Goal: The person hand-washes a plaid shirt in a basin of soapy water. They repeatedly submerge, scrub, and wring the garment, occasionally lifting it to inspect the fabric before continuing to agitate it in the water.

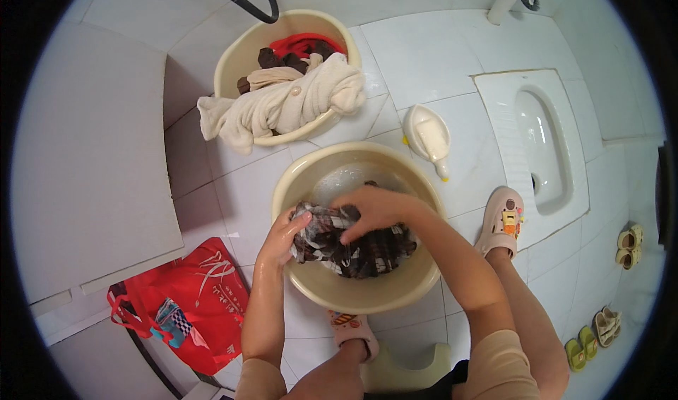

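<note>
A wet, dark plaid cloth garment [378, 254] is bunched over a cream plastic basin [365, 302] that has some water in the bottom. My left hand [283, 236] grips the garment's left end at the basin's left rim, thumb on top. My right hand [371, 212] is over the middle of the cloth, thumb and fingers spread around a fold; whether it grips the fold is not clear. Pale patches, perhaps suds, show on the cloth near my left hand. The garment's lower part hangs into the basin.
Beyond stands a second cream basin [222, 71] with a rolled cream knit garment [296, 95] across its rim. A soap dish [416, 116] holds a soap bar [433, 138]. A squat toilet [545, 188] lies right, a red bag [201, 294] left, a stool [408, 371] below.
</note>
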Demonstrator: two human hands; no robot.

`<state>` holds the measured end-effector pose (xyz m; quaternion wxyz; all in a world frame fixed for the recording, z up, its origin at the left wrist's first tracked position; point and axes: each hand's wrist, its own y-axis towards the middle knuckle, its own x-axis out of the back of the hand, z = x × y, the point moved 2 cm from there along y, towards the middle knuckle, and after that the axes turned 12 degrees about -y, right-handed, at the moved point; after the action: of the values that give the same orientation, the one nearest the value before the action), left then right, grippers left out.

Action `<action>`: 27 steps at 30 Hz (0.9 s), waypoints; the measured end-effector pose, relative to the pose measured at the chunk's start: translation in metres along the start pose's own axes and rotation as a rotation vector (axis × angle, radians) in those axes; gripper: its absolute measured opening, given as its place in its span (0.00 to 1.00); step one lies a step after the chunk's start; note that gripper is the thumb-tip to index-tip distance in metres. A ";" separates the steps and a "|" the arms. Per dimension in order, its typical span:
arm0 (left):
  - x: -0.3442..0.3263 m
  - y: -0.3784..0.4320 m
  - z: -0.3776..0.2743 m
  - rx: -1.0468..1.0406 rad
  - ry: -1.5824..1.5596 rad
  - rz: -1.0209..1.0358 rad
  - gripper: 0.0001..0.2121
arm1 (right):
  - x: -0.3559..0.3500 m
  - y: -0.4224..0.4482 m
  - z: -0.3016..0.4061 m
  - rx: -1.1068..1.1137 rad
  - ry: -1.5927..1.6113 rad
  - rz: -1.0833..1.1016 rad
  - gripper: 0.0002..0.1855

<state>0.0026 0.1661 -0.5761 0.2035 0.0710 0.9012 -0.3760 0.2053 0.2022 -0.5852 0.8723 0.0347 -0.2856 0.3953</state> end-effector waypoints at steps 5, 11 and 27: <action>0.013 0.006 0.011 -0.087 -0.015 -0.115 0.20 | -0.002 0.005 -0.009 -0.180 -0.214 0.109 0.18; -0.021 0.009 -0.006 0.065 0.924 0.074 0.23 | -0.007 -0.007 -0.028 -0.312 0.449 -0.355 0.15; -0.013 0.042 0.065 0.025 -1.035 0.200 0.15 | -0.076 0.014 0.067 -0.124 -0.333 -0.612 0.10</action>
<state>0.0468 0.1504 -0.6387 0.6559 -0.0361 0.6671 -0.3515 0.1239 0.1414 -0.5719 0.8923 0.1296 -0.4237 0.0864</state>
